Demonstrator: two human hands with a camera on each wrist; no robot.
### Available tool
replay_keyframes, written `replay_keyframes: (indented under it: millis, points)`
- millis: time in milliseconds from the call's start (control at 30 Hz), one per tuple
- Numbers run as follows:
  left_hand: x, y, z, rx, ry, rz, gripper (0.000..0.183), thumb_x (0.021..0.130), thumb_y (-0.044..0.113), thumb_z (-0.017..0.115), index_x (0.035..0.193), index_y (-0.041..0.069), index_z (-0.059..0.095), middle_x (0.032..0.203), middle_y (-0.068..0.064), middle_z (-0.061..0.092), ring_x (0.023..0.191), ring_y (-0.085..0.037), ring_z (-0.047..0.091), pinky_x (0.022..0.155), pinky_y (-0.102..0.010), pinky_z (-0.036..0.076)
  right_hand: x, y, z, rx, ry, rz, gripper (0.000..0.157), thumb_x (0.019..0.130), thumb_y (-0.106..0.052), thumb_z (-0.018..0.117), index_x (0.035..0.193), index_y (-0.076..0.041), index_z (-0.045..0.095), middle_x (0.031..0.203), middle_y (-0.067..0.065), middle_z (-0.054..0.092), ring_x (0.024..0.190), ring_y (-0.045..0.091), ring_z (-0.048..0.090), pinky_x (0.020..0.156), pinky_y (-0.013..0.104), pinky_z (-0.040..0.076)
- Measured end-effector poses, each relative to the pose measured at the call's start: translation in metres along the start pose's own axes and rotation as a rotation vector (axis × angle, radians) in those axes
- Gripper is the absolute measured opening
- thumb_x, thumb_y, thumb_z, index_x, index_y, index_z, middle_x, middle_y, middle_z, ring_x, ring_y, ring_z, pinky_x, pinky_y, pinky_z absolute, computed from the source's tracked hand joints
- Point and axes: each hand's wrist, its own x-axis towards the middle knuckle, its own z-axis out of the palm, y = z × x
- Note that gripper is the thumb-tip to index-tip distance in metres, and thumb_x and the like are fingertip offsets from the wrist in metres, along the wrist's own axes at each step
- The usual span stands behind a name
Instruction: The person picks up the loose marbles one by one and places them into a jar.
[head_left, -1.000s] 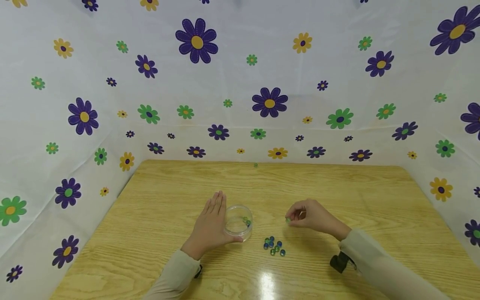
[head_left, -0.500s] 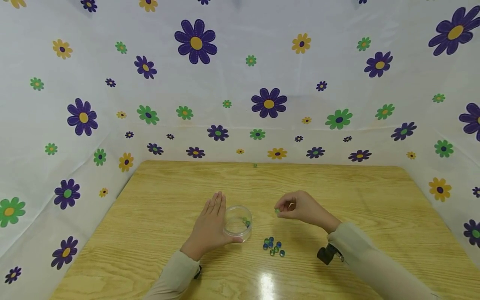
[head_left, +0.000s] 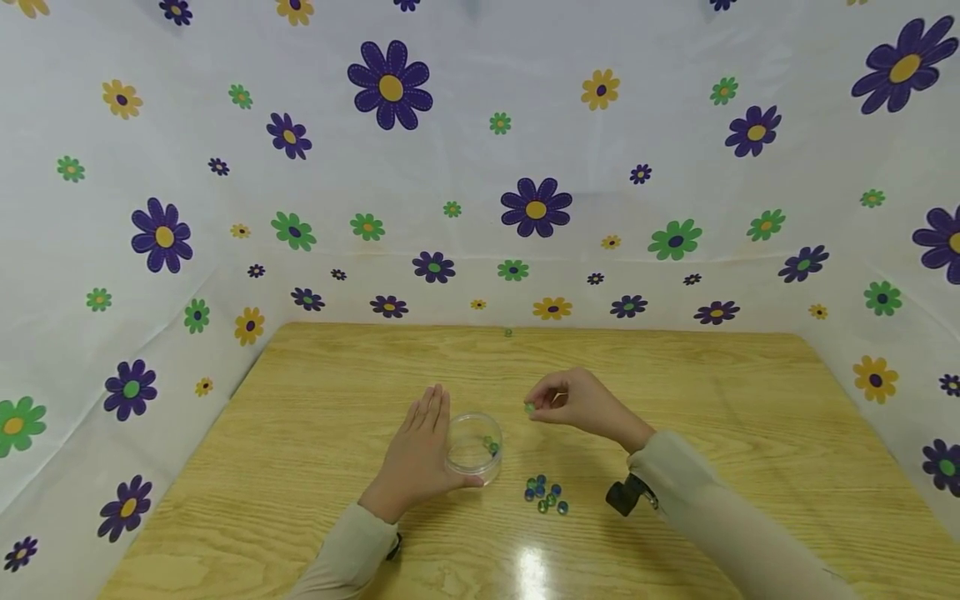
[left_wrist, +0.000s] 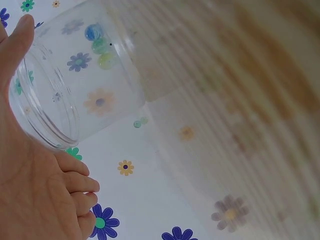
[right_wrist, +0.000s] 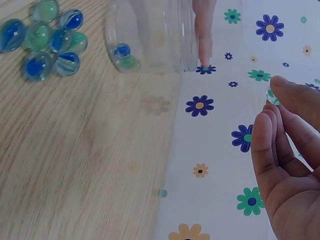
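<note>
A clear round jar (head_left: 467,467) stands on the table with a few green and blue glass marbles (left_wrist: 102,47) inside. My left hand (head_left: 411,457) rests against its left side, fingers straight and thumb along the near side. Between thumb and fingertips my right hand (head_left: 585,407) pinches a green marble (head_left: 529,408), held up to the right of the jar and a little beyond it. A loose cluster of green and blue marbles (head_left: 542,492) lies on the tabletop, to the right and nearer than the jar.
One more small marble (head_left: 508,332) sits at the far edge of the wooden table (head_left: 337,375). White cloth (head_left: 450,150) printed with flowers hangs behind and along both sides. Dark wrist cameras show at both sleeves, one of them a black camera (head_left: 624,497) under the right cuff.
My right hand has moved left and away from me, bringing the pinched marble nearer to the jar. The left hand, the jar and the marble cluster stay in place.
</note>
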Motion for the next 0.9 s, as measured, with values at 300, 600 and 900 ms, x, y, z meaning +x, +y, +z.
replay_keyframes:
  millis: [300,600,900]
  points:
    - [0.000,0.000,-0.001,-0.011,-0.009,-0.009,0.128,0.063,0.074,0.066,0.147,-0.008,0.014,0.156,-0.024,0.012,0.146,-0.035,0.011,0.119,-0.047,0.016,0.019,-0.003,0.011,0.015,0.017,-0.037,0.012,0.083,-0.011,0.071,0.094,-0.006,0.072,0.084,0.007,0.068,0.073,0.007,0.059,0.070,0.022,0.055]
    - [0.000,0.000,0.000,-0.019,-0.004,-0.003,0.128,0.064,0.074,0.066,0.147,-0.008,0.014,0.156,-0.024,0.011,0.146,-0.035,0.010,0.119,-0.047,0.015,0.038,-0.006,0.026,0.035,-0.022,-0.044,0.014,0.083,-0.012,0.071,0.094,-0.005,0.072,0.087,0.009,0.069,0.074,0.007,0.060,0.070,0.019,0.054]
    - [0.000,0.000,0.000,-0.020,0.018,0.009,0.127,0.064,0.073,0.067,0.147,-0.009,0.017,0.154,-0.025,0.015,0.146,-0.035,0.012,0.118,-0.048,0.017,0.051,-0.002,0.038,0.027,-0.081,-0.081,0.014,0.083,-0.013,0.072,0.094,-0.005,0.072,0.086,0.009,0.070,0.073,0.006,0.060,0.069,0.018,0.053]
